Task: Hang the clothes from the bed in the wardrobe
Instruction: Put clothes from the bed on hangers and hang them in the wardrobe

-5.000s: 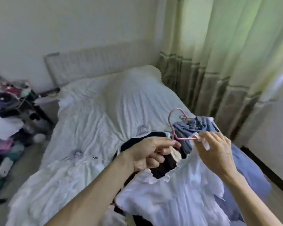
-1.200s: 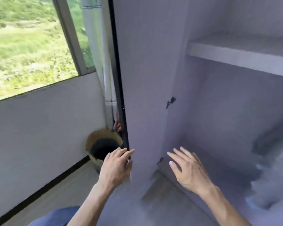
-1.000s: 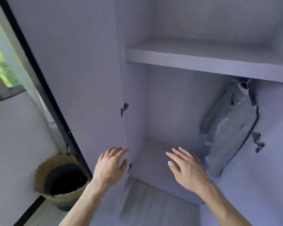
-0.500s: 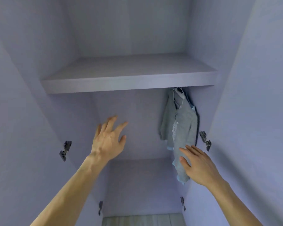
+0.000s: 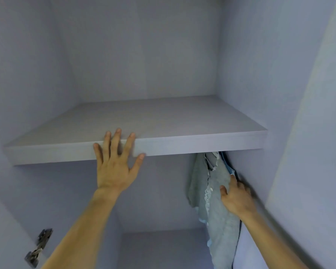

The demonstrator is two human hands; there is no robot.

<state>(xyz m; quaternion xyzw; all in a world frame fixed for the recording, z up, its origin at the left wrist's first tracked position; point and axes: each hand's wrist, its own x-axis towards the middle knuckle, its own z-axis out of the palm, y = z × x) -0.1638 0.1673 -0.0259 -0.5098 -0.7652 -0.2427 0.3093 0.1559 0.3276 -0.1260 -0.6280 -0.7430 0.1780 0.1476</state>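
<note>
left hand (image 5: 114, 167) flat, fingers spread on shelf (image 5: 182, 146) | right hand (image 5: 236, 199) on shirt (image 5: 217, 226), cannot tell if grasping, fingers part hidden | risk: tug pulls shirt down

Pale lilac-grey wardrobe (image 5: 144, 55) interior, one wide shelf (image 5: 182, 117), metal hinge (image 5: 38, 247) lower left.

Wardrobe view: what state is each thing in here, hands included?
Wardrobe: open, its inside in view.
Shelf: level, with fingers laid over its front edge.
Shirt: hanging below the shelf, by the right wall.
Left hand: open, fingers spread, resting on the shelf edge.
Right hand: touching the shirt; some fingers hidden, so its grip is unclear.
</note>
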